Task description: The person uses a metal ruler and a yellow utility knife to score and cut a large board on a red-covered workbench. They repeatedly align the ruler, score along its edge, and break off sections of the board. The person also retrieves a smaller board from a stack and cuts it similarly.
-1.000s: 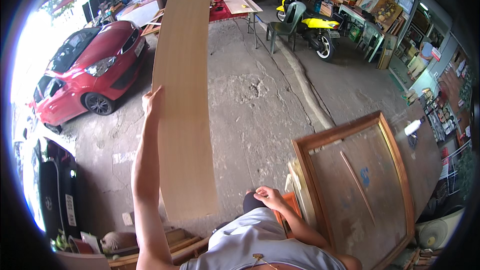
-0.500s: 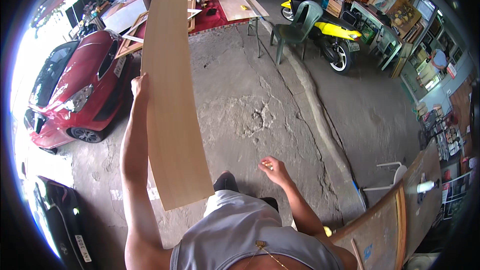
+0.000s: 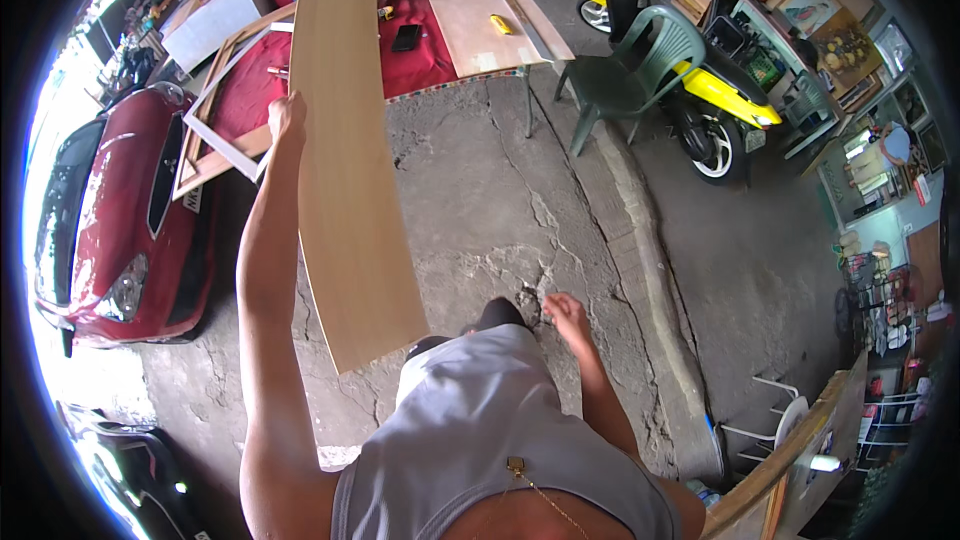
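Note:
A long, pale plywood panel [image 3: 345,170] stretches ahead of me, its near end beside my shorts and its far end past the top edge of the view. My left hand [image 3: 287,118] grips its left edge with the arm held out. Lower right of the panel, my right hand [image 3: 567,316] hangs over the concrete with curled fingers. Whatever may be in those fingers is too small to make out.
Ahead, a red cloth [image 3: 425,65] carries a black phone [image 3: 406,37]. A board-topped table [image 3: 455,0] holds a yellow cutter [image 3: 501,25]. Frames [image 3: 215,145] and a red car [image 3: 120,210] stand left; a green chair [image 3: 625,65] and yellow scooter [image 3: 720,105] stand right.
I have moved forward with the panel; the red cloth, table and chair appear closer. My right hand has shifted slightly up and right in view. My left hand keeps its grip.

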Demonstrator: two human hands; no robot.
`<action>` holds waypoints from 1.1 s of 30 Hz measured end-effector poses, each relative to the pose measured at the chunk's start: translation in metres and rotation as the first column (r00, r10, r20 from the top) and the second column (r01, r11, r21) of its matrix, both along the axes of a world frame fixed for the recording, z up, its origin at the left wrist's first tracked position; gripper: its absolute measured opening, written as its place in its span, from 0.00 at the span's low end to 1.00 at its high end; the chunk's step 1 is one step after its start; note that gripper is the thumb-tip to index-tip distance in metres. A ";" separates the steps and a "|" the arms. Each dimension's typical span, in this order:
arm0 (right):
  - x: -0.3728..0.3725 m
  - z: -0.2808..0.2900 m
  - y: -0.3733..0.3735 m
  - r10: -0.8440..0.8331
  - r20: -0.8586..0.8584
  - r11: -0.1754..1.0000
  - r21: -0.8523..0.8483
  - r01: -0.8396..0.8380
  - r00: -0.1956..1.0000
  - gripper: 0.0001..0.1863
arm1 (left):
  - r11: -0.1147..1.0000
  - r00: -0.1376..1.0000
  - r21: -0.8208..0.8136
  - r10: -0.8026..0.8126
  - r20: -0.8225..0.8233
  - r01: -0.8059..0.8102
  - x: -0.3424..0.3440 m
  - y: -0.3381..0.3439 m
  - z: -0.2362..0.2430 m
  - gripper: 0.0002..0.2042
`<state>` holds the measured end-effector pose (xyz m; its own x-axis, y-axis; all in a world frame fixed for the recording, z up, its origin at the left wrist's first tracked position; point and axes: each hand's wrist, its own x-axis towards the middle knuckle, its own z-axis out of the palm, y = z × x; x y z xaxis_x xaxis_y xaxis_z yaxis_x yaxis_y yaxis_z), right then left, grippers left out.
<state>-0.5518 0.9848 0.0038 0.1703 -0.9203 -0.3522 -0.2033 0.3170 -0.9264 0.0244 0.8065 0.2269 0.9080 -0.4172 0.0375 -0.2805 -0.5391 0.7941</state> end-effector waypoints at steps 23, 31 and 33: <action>0.607 -0.053 -0.735 0.151 -0.601 0.889 -0.264 -0.374 0.785 0.46 | 0.956 0.993 -0.293 -0.040 -0.110 0.006 0.294 -0.373 0.013 0.12; 0.660 -0.066 -0.748 0.088 -0.694 0.814 -0.363 -0.453 0.715 0.57 | 0.948 0.983 -0.290 0.086 -0.165 -0.131 0.359 -0.311 0.085 0.13; 0.667 -0.073 -0.755 0.115 -0.631 0.742 -0.459 -0.488 0.767 0.54 | 0.955 0.984 -0.255 0.124 -0.131 -0.154 0.374 -0.305 0.083 0.13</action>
